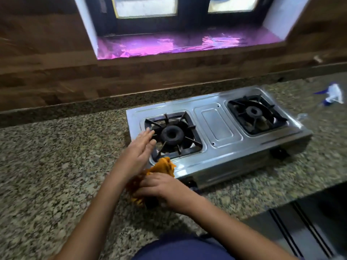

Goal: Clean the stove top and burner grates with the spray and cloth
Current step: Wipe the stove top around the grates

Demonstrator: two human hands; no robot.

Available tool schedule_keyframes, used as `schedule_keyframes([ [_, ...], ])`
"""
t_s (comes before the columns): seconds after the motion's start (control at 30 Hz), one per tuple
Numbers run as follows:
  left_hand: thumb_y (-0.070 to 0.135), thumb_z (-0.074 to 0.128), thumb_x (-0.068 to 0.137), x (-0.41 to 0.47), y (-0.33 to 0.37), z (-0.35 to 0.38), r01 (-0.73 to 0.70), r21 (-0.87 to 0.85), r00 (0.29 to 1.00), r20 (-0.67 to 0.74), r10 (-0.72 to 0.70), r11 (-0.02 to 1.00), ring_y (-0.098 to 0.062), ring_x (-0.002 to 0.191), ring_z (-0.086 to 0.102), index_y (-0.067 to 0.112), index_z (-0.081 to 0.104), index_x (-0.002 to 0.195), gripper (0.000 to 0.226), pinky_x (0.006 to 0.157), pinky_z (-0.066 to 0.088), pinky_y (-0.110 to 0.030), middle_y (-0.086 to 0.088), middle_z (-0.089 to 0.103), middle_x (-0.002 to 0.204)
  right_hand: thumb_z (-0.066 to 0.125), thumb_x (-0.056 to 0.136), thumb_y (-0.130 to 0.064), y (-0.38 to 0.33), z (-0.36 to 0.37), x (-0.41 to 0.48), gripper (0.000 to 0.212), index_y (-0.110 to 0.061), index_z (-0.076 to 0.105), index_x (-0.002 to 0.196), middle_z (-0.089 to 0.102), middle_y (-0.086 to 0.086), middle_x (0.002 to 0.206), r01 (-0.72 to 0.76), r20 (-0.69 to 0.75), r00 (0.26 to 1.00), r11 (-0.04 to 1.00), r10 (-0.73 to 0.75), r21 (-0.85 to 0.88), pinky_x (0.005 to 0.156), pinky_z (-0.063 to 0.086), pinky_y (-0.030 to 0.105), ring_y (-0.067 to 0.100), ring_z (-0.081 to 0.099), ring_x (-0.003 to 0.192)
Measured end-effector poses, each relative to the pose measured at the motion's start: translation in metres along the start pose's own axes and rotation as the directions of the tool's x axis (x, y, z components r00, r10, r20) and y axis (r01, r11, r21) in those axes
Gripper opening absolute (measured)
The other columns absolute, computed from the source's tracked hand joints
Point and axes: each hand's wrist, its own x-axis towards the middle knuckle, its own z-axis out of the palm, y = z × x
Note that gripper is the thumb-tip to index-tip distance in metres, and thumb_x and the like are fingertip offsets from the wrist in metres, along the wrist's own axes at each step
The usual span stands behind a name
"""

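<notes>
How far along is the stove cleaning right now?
Early. Both grates, left and right, sit in place, dark grime beneath. The right hand grips the orange cloth at the stove front corner; the spray bottle lies aside. Wiping remains.

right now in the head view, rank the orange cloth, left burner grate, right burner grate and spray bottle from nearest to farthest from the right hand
1. orange cloth, gripped in the right hand
2. left burner grate, just beyond it
3. right burner grate, stove's far right
4. spray bottle, on the counter past the stove
</notes>
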Motion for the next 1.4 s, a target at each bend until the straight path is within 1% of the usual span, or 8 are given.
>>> schedule_keyframes([
  [0.1,0.071,0.023,0.089,0.006,0.009,0.022,-0.088,0.126,0.994,0.075,0.079,0.988,-0.007,0.148,0.006,0.025,0.024,0.153,0.078,0.122,0.012,-0.041,0.006,0.014,0.161,0.067,0.088,-0.006,0.017,-0.025,-0.054,0.043,-0.014,0.062,0.13,0.053,0.007,0.143,-0.084,-0.092,0.992,0.996,0.081,-0.03,0.117,0.027,0.035,0.023,0.043,0.137],
  [0.2,0.062,0.026,0.095,0.01,0.022,0.043,-0.119,0.211,0.992,0.06,0.109,0.97,-0.006,0.148,-0.005,0.027,0.016,0.154,0.069,0.122,0.003,-0.038,0.011,0.002,0.16,0.071,0.076,0.004,0.053,-0.058,-0.13,0.069,-0.018,0.054,0.139,0.041,0.002,0.153,-0.299,-0.209,0.937,0.952,0.281,-0.06,0.12,0.021,0.039,0.019,0.03,0.146],
  [0.43,0.067,0.019,0.088,0.041,0.075,0.097,-0.193,0.196,0.981,0.066,0.183,0.961,-0.006,0.148,-0.003,0.023,0.025,0.153,0.078,0.121,0.001,-0.038,0.008,0.009,0.16,0.045,0.069,0.009,0.14,-0.14,-0.254,0.067,-0.019,0.061,0.128,0.055,0.006,0.139,-0.712,-0.636,0.517,0.7,0.574,0.053,0.108,0.038,0.054,0.018,0.046,0.134],
  [0.57,0.066,0.021,0.089,0.072,0.122,0.145,-0.217,0.189,0.974,0.104,0.2,0.958,-0.007,0.148,0.002,0.026,0.028,0.152,0.075,0.121,0.002,-0.035,0.007,0.012,0.161,0.045,0.065,-0.017,0.144,-0.145,-0.237,0.061,-0.027,0.067,0.121,0.065,0.001,0.127,-0.716,-0.567,0.614,0.689,0.549,-0.11,0.086,0.037,0.031,0.025,0.062,0.112],
  [0.77,0.063,0.026,0.087,0.131,0.206,0.226,-0.208,0.135,0.972,0.142,0.189,0.969,-0.008,0.148,0.007,0.023,0.033,0.15,0.075,0.119,0.007,-0.036,0.005,0.018,0.16,0.057,0.063,-0.02,0.149,-0.159,-0.243,0.052,-0.026,0.063,0.115,0.061,0.003,0.12,-0.423,-0.321,0.887,0.865,0.333,-0.271,0.073,0.043,0.039,0.028,0.053,0.099],
  [0.97,0.055,0.027,0.093,0.174,0.235,0.27,-0.168,0.211,0.976,0.17,0.134,0.963,-0.013,0.149,0.007,0.017,0.031,0.15,0.069,0.12,0.006,-0.039,0.0,0.018,0.16,0.061,0.081,-0.006,0.223,-0.211,-0.33,0.048,-0.022,0.066,0.125,0.063,0.003,0.108,-0.601,-0.583,0.666,0.798,0.465,-0.05,0.08,0.051,0.039,0.026,0.053,0.092],
  [1.23,0.056,0.014,0.09,0.16,0.243,0.295,-0.045,0.47,0.993,0.12,-0.013,0.881,-0.011,0.149,-0.002,0.022,0.028,0.152,0.071,0.119,-0.001,-0.04,0.005,0.02,0.16,0.058,0.083,-0.003,0.265,-0.253,-0.345,0.037,-0.012,0.068,0.118,0.057,0.007,0.102,-0.79,-0.637,0.482,0.613,0.601,-0.019,0.077,0.051,0.039,0.024,0.046,0.095],
  [1.4,0.062,0.016,0.094,0.164,0.264,0.317,-0.025,0.504,0.999,-0.014,0.037,0.863,-0.01,0.147,-0.008,0.015,0.019,0.153,0.076,0.12,-0.004,-0.041,0.0,0.01,0.162,0.062,0.074,-0.009,0.265,-0.246,-0.337,0.045,-0.016,0.063,0.118,0.059,0.007,0.104,-0.679,-0.538,0.693,0.684,0.48,-0.265,0.077,0.049,0.043,0.029,0.051,0.095],
])
